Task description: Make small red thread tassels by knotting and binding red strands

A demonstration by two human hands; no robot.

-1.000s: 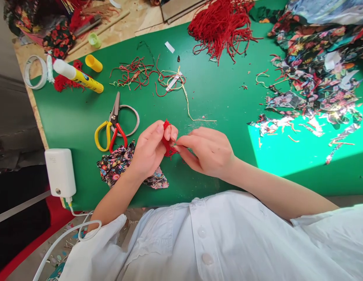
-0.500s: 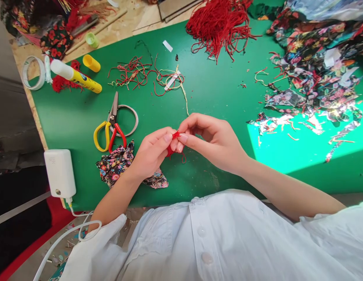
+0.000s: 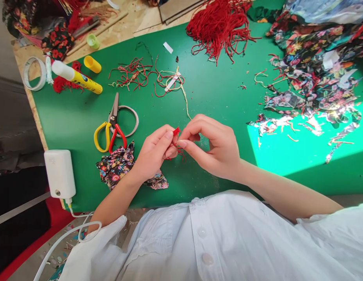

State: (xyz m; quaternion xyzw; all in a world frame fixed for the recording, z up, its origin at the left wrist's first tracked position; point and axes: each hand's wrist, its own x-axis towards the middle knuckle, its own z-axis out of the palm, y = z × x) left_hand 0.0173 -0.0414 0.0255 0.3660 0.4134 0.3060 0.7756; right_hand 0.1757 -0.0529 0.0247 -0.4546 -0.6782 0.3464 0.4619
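My left hand [image 3: 156, 151] pinches a small bundle of red yarn [image 3: 177, 131] between thumb and fingers, its tufted end poking up past the thumb. Loose red strands [image 3: 182, 152] hang below those fingertips. Just to the right, my right hand [image 3: 212, 145] has thumb and index finger pressed together at the bundle's side; whatever lies in this pinch is too small to make out. A pale yellow cord [image 3: 185, 102] runs down the green mat and disappears behind the right hand. Floral fabric [image 3: 115, 166] lies partly under my left forearm.
Scissors [image 3: 113, 121] lie over a wire ring [image 3: 137, 119] left of my hands. Farther back are a glue stick [image 3: 79, 78], tangled thread [image 3: 134, 73] and a red yarn heap [image 3: 219, 27]. Fabric scraps [image 3: 316, 78] cover the right; a white power bank [image 3: 60, 173] sits left.
My right fingertips have come off the top of the red bundle and moved slightly down beside it. More of the bundle's tufted end shows above my left thumb.
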